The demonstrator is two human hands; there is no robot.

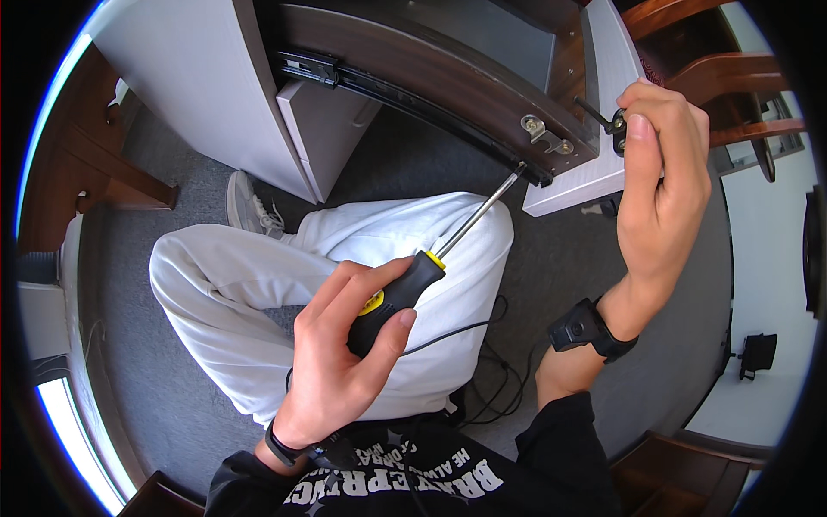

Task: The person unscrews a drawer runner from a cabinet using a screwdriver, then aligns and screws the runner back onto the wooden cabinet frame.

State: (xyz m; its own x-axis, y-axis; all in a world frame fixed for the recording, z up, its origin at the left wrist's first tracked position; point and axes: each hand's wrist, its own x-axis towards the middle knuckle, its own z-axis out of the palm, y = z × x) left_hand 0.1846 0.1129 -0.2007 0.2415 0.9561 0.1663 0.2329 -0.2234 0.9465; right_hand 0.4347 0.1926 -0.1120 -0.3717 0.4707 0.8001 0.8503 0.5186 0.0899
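My left hand (349, 336) is closed around the black and yellow handle of a screwdriver (472, 222). Its metal shank slants up to the right, and the tip meets the front end of a black drawer slide (413, 112). That slide runs along the lower edge of a dark brown drawer side (448, 73). A metal bracket (543, 135) is fixed to this side near the front. At the right, my right hand (663, 164) grips the pale drawer front (575, 189) beside a black fitting (618, 129) with a thin rod. Some of its fingers are hidden behind the panel.
A pale cabinet side (185, 77) and a smaller door (323, 129) stand beyond my legs (258, 284). Brown wooden furniture (112, 146) is at the far left, and a wooden chair (724, 77) at the upper right. Black cable (508, 388) lies on the grey carpet.
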